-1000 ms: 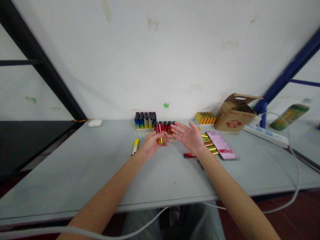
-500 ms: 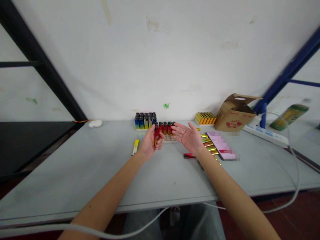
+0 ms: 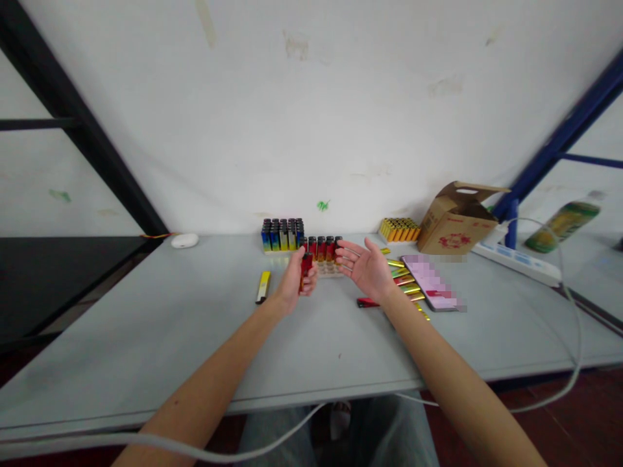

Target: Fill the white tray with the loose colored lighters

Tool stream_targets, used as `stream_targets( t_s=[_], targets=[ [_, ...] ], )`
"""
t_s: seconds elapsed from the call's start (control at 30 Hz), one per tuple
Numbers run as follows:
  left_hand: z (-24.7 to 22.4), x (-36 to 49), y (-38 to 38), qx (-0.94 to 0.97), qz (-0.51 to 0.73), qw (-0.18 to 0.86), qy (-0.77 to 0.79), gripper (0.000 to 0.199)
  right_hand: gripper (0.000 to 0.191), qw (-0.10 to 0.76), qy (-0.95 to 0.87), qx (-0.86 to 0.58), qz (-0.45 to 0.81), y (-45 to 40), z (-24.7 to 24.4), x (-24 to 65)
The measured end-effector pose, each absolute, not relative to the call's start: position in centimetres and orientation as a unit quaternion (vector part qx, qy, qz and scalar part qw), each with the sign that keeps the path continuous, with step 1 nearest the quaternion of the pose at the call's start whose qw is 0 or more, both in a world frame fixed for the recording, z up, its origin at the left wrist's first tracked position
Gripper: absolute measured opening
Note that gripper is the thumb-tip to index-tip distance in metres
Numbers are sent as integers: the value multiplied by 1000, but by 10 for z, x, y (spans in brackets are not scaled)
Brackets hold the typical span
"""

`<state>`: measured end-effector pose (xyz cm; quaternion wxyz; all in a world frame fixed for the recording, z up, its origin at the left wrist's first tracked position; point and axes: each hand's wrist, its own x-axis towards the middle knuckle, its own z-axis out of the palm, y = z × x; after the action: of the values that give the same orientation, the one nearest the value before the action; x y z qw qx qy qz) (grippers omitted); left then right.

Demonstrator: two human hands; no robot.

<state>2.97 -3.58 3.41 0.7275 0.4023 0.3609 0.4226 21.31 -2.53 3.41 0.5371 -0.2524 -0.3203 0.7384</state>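
Note:
My left hand (image 3: 293, 285) is wrapped round a red lighter (image 3: 305, 270) with a black top, held upright above the table. To its right, my right hand (image 3: 368, 271) is open, palm turned up and fingers stretched toward the left, holding nothing. Behind the hands, a row of red lighters (image 3: 321, 249) stands in a pale tray (image 3: 329, 269) with round holes, partly hidden by my fingers. A yellow lighter (image 3: 263, 287) lies left of my left hand. Another red lighter (image 3: 366, 303) lies by my right wrist, partly covered by it.
A block of blue and yellow lighters (image 3: 282, 235) stands near the wall. To the right are gold wrappers or lighters (image 3: 407, 287), a phone (image 3: 431, 282), yellow cylinders (image 3: 399, 229), a cardboard box (image 3: 457, 224) and a power strip (image 3: 518, 263). A white case (image 3: 185, 240) sits at left.
My left hand has lowered slightly with the red lighter and come a little nearer to me. My right hand stays open in nearly the same place.

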Motion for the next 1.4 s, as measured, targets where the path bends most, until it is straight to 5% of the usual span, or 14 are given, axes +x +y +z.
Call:
stream_targets(
  t_s=[1.4],
  targets=[
    [37, 35, -39, 389, 474, 640, 463, 56, 50, 537, -317, -255, 739, -27, 34, 212]
  ],
)
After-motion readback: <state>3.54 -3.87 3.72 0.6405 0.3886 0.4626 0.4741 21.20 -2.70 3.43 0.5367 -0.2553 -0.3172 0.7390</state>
